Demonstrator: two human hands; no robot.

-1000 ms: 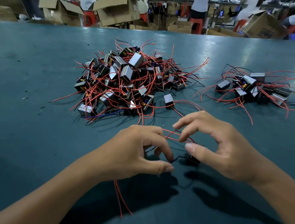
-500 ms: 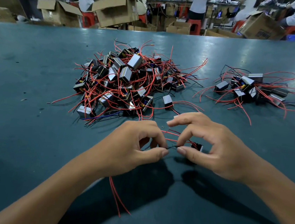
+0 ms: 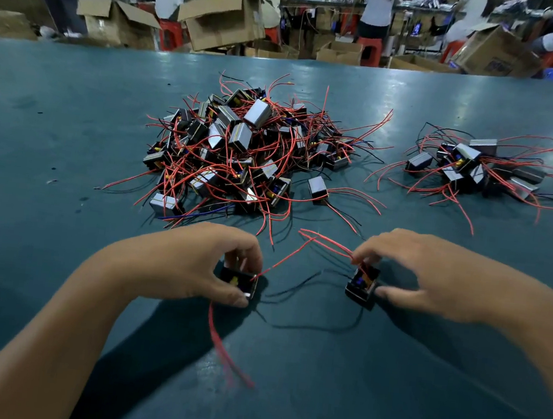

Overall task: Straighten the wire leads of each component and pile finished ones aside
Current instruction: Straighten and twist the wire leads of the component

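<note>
My left hand (image 3: 189, 265) grips a small black component (image 3: 238, 282) between thumb and fingers; its red leads trail toward me and up to the right. My right hand (image 3: 432, 278) pinches a second black component (image 3: 362, 284), with red leads running out to the upper left and thin black leads lying on the table. A large tangled pile of components (image 3: 239, 157) with red and black wires sits beyond my hands. A smaller pile (image 3: 469, 166) lies at the right.
One loose component (image 3: 318, 188) lies just right of the big pile. The dark green table (image 3: 52, 135) stretches wide on all sides. Beyond its far edge stand cardboard boxes (image 3: 221, 20), red stools and seated people.
My hands have moved apart. They were close together on one tangle of leads; now each holds its own component, the left one moved left, the right one right.
</note>
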